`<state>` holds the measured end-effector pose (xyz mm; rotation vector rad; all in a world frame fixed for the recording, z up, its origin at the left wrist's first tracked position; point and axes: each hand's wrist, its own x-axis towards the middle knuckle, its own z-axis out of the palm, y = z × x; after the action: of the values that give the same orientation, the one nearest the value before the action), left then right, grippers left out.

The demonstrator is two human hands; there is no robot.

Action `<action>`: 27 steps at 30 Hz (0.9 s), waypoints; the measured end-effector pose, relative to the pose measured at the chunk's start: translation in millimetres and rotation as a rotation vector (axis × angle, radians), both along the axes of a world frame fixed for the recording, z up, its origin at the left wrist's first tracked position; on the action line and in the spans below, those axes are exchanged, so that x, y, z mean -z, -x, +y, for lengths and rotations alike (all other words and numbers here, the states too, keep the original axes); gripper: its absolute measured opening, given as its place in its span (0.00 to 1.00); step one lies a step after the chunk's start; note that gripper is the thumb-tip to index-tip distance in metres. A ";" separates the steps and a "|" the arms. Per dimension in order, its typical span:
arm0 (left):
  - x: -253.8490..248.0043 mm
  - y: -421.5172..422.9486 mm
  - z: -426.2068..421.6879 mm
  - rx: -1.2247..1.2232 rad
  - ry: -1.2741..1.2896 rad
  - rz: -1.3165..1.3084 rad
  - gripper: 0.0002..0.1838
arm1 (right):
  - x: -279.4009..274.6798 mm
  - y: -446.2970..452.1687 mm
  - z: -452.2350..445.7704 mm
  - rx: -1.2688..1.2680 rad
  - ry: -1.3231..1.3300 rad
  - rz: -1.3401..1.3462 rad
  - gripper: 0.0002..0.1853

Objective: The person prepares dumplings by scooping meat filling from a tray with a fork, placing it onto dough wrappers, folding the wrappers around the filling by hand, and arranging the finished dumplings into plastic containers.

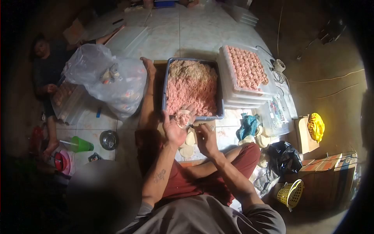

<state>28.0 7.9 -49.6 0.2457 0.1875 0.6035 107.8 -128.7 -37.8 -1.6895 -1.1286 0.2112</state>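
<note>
My left hand is palm up at the tub's near edge, cradling a round pale dumpling wrapper with pink minced filling on it. In the fingers of my right hand is a metal fork; its tines point up and its other end reaches toward the filling. A grey-blue tub in front of me holds a large heap of pink minced filling. Below my hands lie several loose wrappers, partly hidden by them.
Right of the tub, stacked plastic trays carry rows of filled dumplings. A teal cloth, more wrappers and a black bag lie nearer. At left are a big plastic bag, a metal bowl and another person.
</note>
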 end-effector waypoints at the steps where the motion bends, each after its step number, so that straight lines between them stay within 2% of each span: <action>1: 2.4 1.8 2.4 -0.009 0.012 0.012 0.56 | 0.9 2.9 -4.1 -0.009 0.012 0.012 0.08; 3: 11.1 11.3 8.9 0.002 0.116 0.032 0.54 | -1.0 1.1 -11.0 -0.029 0.124 -0.194 0.10; 4: 28.1 15.3 12.8 -0.003 0.172 -0.080 0.53 | -16.5 -1.5 -16.9 -0.121 0.229 -0.193 0.09; 5: 44.6 20.5 17.2 -0.013 0.177 -0.073 0.53 | -19.9 -1.4 -23.0 -0.100 0.337 -0.148 0.07; 6: 55.0 24.3 21.6 -0.045 0.201 -0.145 0.53 | -34.9 0.3 -29.3 -0.117 0.316 -0.139 0.07; 7: 43.0 25.2 22.7 -0.073 0.224 -0.222 0.53 | -46.9 1.5 -32.6 -0.130 0.294 -0.133 0.07; 8: 31.9 24.8 17.1 -0.148 0.220 0.071 0.55 | -42.3 2.7 -31.0 -0.130 0.298 -0.132 0.07; 9: 20.9 23.7 8.8 -0.145 0.227 0.071 0.55 | -31.8 5.0 -27.7 -0.062 0.241 -0.105 0.06; 10: 14.4 22.6 0.3 0.000 0.234 0.058 0.55 | -19.7 7.2 -25.3 0.009 0.185 -0.079 0.05; 11: 7.7 21.9 -5.2 0.143 0.239 0.041 0.56 | -5.7 7.9 -22.7 -0.080 0.211 -0.129 0.10; 12: -0.4 20.9 -3.1 0.141 0.259 0.160 0.59 | -13.1 6.0 -26.6 -0.097 0.258 -0.114 0.11; 13: 4.3 24.2 1.7 0.136 0.267 0.159 0.59 | -24.3 0.7 -31.0 -0.120 0.307 -0.099 0.13; 15: 21.8 42.8 12.6 0.296 0.279 0.160 0.60 | -36.0 -19.2 -39.4 -0.268 0.435 -0.266 0.15; 16: 26.0 44.0 14.3 0.392 0.151 0.112 0.61 | -34.1 -24.6 -34.7 -0.261 0.309 -0.292 0.16; 19: 19.5 39.7 9.2 0.545 0.065 0.097 0.60 | -37.0 -52.4 -26.8 -0.459 0.274 -0.356 0.15; 20: 23.3 44.1 11.1 0.543 0.160 -0.007 0.60 | -50.5 -57.0 -33.5 -0.424 0.375 -0.423 0.15; 21: 22.2 42.1 12.1 0.537 0.153 -0.013 0.60 | -63.7 -59.1 -28.7 -0.428 0.370 -0.432 0.15; 23: 22.0 47.2 3.9 0.546 0.126 -0.034 0.60 | -70.4 -53.9 -29.5 -0.402 0.246 -0.428 0.15; 24: 9.0 41.6 -1.1 0.502 0.044 0.087 0.59 | -59.0 -57.3 -25.4 -0.403 0.215 -0.525 0.15; 25: 8.1 38.8 -2.8 0.507 0.039 0.084 0.59 | -52.7 -58.3 -27.9 -0.396 0.214 -0.529 0.15; 27: 4.1 37.2 -2.1 0.285 0.023 0.119 0.58 | -47.1 -57.2 -29.9 -0.297 0.267 -0.427 0.15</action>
<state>-9.2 5.9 -53.7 0.2806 0.2690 0.3035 165.0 -158.6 9.3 -1.8461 -1.7366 0.1983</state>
